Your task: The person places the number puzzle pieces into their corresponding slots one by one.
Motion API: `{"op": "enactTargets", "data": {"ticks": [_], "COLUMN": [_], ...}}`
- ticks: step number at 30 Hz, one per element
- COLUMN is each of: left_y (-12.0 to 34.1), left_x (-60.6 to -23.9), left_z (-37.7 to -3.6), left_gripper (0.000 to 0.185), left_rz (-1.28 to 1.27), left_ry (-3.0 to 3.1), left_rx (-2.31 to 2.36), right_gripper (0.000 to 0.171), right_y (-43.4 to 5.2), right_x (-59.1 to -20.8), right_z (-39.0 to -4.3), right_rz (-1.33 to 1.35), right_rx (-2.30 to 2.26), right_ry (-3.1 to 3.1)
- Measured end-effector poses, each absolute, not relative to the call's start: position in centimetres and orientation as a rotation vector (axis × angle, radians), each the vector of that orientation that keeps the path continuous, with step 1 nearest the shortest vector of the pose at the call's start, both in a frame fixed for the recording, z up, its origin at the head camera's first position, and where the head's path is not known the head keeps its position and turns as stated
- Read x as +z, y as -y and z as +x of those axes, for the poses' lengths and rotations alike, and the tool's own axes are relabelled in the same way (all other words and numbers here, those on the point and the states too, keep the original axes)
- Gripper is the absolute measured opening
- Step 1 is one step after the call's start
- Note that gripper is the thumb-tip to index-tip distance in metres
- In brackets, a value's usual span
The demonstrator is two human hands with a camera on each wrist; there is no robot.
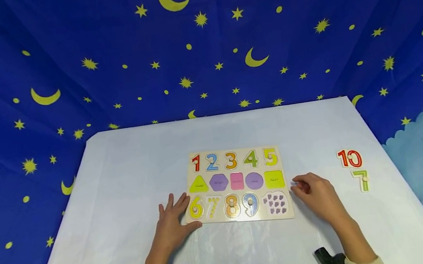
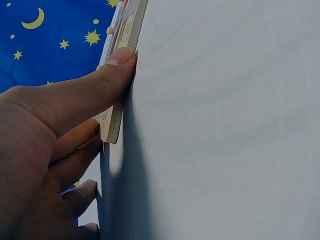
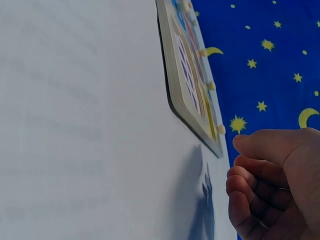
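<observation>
A wooden number puzzle board (image 1: 229, 222) lies flat on the table. Knobbed numbers 1 to 6, 8 and 9 sit in it; the 7 slot (image 1: 212, 206) shows yellow dots and the 10 slot (image 1: 276, 204) purple pictures. Between the number rows runs a row of coloured shapes without knobs. My left hand (image 1: 171, 226) rests at the board's front left corner, fingers spread along the left side. In the left wrist view its thumb (image 2: 107, 80) presses the front edge. Beside the right edge hovers my right hand (image 1: 319, 197), fingers loosely curled, with nothing visible in them.
To the right on the table lie a red number 10 piece (image 1: 350, 159) and a green number 7 piece (image 1: 361, 180), close together. A white cover (image 1: 118, 174) spans the table. Blue cloth (image 1: 215, 48) with yellow moons and stars hangs behind and at the sides.
</observation>
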State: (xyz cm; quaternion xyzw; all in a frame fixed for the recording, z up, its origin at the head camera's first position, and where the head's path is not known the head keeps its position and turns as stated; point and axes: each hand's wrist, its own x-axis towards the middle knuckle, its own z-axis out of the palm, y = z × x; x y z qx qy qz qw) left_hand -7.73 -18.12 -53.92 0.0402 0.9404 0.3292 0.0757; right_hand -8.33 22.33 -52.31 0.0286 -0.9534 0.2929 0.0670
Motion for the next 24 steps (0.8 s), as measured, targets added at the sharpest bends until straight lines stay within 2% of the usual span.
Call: {"op": "enactTargets", "data": {"ticks": [24], "left_y": [18.1], "left_x": [-53.9], "left_z": [-7.7], "left_gripper": [0.089], "left_rz": [0.129], "left_ry": [-2.829], "left_rx": [0.979], "right_gripper": [0.023], "right_y": [-26.9], "right_x": [-52.4], "right_z": [-7.5], "right_rz": [-0.036], "right_rx": [0.788], "right_ry": [2.805]}}
